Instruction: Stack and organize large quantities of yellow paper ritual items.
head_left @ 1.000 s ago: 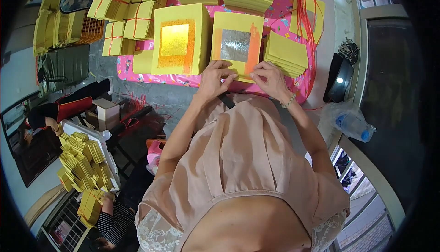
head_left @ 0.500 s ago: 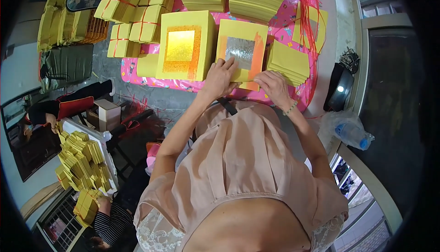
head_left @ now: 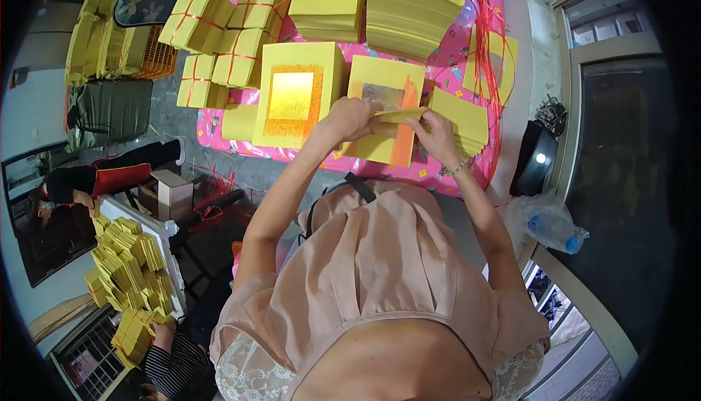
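Observation:
My left hand [head_left: 353,119] and my right hand [head_left: 437,137] are both closed on a partly folded sheet of yellow joss paper [head_left: 400,116]. The left hand grips its left end, fingers curled; the right pinches its right end between thumb and fingers. The sheet is held over a stack of joss paper [head_left: 380,70], whose top shows a silver foil square and an orange strip. Left of it stands a taller stack with a gold foil square [head_left: 296,94]. Close to my right hand lies a fanned pile of folded yellow paper [head_left: 461,118]. My left fingertips are partly hidden.
A pink patterned cloth [head_left: 219,129] covers the table. Bundles tied with red string [head_left: 193,18] sit at the left, large stacks [head_left: 409,18] at the back, red strings [head_left: 496,72] at the right. At lower left, other people handle yellow paper on a white table [head_left: 171,262].
My hands have moved away from me over the stack, lifting and folding the near edge of the sheet. The whole view has shifted slightly, so the table sits lower in it.

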`<control>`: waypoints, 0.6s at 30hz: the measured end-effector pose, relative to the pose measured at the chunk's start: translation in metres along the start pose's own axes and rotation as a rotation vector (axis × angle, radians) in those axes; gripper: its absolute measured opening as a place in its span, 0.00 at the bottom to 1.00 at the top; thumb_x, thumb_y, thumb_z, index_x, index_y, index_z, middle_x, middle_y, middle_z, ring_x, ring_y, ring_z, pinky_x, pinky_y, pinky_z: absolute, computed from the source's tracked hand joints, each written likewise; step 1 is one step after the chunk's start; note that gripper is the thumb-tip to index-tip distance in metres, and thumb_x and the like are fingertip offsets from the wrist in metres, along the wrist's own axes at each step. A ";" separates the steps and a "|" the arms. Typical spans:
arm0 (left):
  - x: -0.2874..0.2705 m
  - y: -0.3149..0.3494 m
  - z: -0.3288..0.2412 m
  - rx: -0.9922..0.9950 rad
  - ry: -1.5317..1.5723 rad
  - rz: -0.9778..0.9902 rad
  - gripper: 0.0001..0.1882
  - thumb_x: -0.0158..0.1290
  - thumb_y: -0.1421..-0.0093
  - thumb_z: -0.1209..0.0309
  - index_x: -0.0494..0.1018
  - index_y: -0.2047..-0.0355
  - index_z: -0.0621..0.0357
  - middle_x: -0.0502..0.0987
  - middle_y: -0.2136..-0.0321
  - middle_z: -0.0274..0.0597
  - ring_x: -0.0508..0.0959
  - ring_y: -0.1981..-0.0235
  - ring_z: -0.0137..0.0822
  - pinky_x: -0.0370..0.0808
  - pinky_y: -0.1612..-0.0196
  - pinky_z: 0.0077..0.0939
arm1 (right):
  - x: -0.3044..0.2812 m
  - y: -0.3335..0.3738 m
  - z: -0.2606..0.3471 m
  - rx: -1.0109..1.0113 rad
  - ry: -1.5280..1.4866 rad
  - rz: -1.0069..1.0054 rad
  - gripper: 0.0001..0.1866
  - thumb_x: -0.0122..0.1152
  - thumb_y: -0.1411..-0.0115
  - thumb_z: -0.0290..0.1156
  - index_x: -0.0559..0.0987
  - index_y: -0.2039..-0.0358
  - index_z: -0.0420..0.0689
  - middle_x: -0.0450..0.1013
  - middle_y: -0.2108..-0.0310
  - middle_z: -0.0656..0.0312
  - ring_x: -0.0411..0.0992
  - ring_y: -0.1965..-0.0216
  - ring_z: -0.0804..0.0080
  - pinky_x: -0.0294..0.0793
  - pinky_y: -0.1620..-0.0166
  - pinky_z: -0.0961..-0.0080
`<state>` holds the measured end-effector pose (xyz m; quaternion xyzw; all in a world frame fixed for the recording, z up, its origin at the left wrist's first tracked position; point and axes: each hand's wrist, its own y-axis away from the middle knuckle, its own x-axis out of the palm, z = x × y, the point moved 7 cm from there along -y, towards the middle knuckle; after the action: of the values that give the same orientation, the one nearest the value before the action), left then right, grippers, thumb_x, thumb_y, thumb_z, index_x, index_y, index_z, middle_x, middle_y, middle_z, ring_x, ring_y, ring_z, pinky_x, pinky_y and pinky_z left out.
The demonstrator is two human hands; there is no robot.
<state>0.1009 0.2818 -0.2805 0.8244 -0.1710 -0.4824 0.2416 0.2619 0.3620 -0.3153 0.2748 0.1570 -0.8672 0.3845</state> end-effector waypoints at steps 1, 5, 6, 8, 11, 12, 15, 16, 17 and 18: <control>-0.008 -0.001 0.001 -0.017 -0.005 -0.091 0.23 0.55 0.43 0.65 0.70 0.46 0.52 0.79 0.62 0.52 0.76 0.55 0.51 0.71 0.49 0.44 | -0.001 -0.004 0.000 0.038 -0.042 -0.040 0.14 0.65 0.43 0.37 0.77 0.67 0.39 0.73 0.74 0.54 0.73 0.74 0.61 0.70 0.70 0.66; -0.046 0.032 -0.027 0.264 -0.156 -0.966 0.26 0.58 0.48 0.70 0.69 0.47 0.56 0.74 0.53 0.51 0.71 0.48 0.52 0.69 0.47 0.44 | -0.007 -0.021 -0.004 0.170 0.001 -0.084 0.13 0.62 0.40 0.40 0.77 0.67 0.41 0.70 0.82 0.54 0.69 0.82 0.59 0.66 0.75 0.64; -0.040 0.033 -0.031 0.268 -0.158 -0.970 0.26 0.58 0.48 0.70 0.69 0.47 0.56 0.74 0.53 0.51 0.71 0.48 0.52 0.69 0.47 0.44 | -0.010 -0.025 -0.002 0.168 0.003 -0.089 0.13 0.62 0.40 0.40 0.77 0.67 0.41 0.70 0.82 0.54 0.69 0.82 0.59 0.66 0.75 0.64; -0.026 0.035 -0.036 0.263 -0.067 -1.011 0.29 0.58 0.50 0.72 0.67 0.45 0.55 0.67 0.46 0.49 0.66 0.44 0.53 0.65 0.44 0.46 | -0.013 -0.033 -0.002 0.215 -0.033 -0.068 0.15 0.61 0.39 0.41 0.76 0.69 0.41 0.69 0.83 0.54 0.69 0.82 0.58 0.65 0.76 0.64; 0.000 0.024 -0.038 0.195 -0.026 -0.919 0.32 0.61 0.51 0.70 0.67 0.43 0.52 0.67 0.45 0.50 0.65 0.43 0.53 0.64 0.43 0.46 | -0.011 -0.041 -0.015 0.211 0.012 -0.095 0.17 0.60 0.39 0.43 0.74 0.72 0.40 0.68 0.84 0.53 0.69 0.82 0.57 0.64 0.76 0.63; 0.009 0.019 -0.036 0.164 -0.015 -0.882 0.34 0.61 0.51 0.69 0.65 0.42 0.51 0.65 0.44 0.52 0.64 0.42 0.54 0.63 0.42 0.46 | -0.010 -0.043 -0.020 0.208 0.012 -0.098 0.17 0.60 0.39 0.43 0.74 0.72 0.40 0.68 0.84 0.53 0.69 0.82 0.57 0.64 0.76 0.63; 0.029 0.007 -0.033 0.102 -0.059 -0.811 0.38 0.60 0.47 0.63 0.59 0.37 0.51 0.59 0.40 0.58 0.58 0.38 0.58 0.58 0.39 0.52 | -0.006 -0.047 -0.029 0.230 0.050 -0.078 0.19 0.60 0.39 0.44 0.71 0.74 0.39 0.67 0.85 0.53 0.68 0.82 0.56 0.64 0.76 0.63; 0.034 0.004 -0.031 0.083 -0.090 -0.809 0.39 0.59 0.46 0.59 0.58 0.36 0.52 0.57 0.38 0.59 0.56 0.37 0.60 0.56 0.38 0.54 | -0.006 -0.048 -0.029 0.238 0.029 -0.086 0.20 0.61 0.39 0.44 0.71 0.75 0.39 0.67 0.85 0.53 0.68 0.82 0.56 0.64 0.76 0.63; 0.037 0.001 -0.030 0.084 -0.090 -0.810 0.39 0.59 0.46 0.59 0.58 0.36 0.52 0.57 0.38 0.59 0.56 0.37 0.60 0.56 0.38 0.54 | -0.005 -0.048 -0.030 0.246 0.008 -0.095 0.21 0.61 0.40 0.44 0.70 0.75 0.38 0.67 0.85 0.53 0.67 0.82 0.56 0.63 0.76 0.62; 0.042 -0.003 -0.028 0.082 -0.083 -0.788 0.40 0.58 0.45 0.56 0.56 0.35 0.50 0.54 0.36 0.61 0.53 0.35 0.61 0.53 0.37 0.55 | -0.005 -0.048 -0.030 0.246 0.009 -0.095 0.21 0.61 0.40 0.44 0.70 0.75 0.38 0.67 0.85 0.53 0.67 0.82 0.56 0.63 0.76 0.62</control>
<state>0.1454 0.2691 -0.3010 0.8157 0.1299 -0.5637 -0.0021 0.2388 0.4111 -0.3329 0.3162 0.0641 -0.8959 0.3055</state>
